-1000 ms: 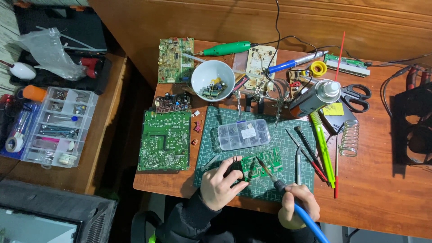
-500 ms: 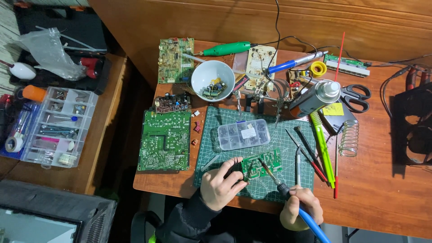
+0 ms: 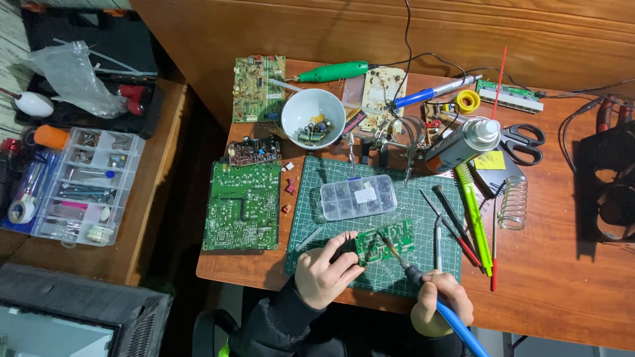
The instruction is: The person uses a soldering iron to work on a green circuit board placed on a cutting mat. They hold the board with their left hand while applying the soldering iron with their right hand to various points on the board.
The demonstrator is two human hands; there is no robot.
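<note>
A large green circuit board [image 3: 242, 205] lies flat on the left of the wooden desk [image 3: 562, 277], beside a green cutting mat [image 3: 331, 173]. At the mat's near edge, the left hand [image 3: 324, 276] pinches the left end of a small green circuit board [image 3: 387, 239]. To the right, the right hand [image 3: 442, 303] is closed around a blue-handled soldering iron [image 3: 430, 294], whose tip touches that small board; a clear compartment box [image 3: 358, 197] sits just beyond it.

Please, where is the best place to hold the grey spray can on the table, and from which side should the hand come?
Grip the spray can around the middle of its round body, fingers wrapping from above. It lies tilted, cap toward the scissors, so its long side is open on top. Coming from the right looks easiest; the helping-hand clips crowd its left end.
</note>
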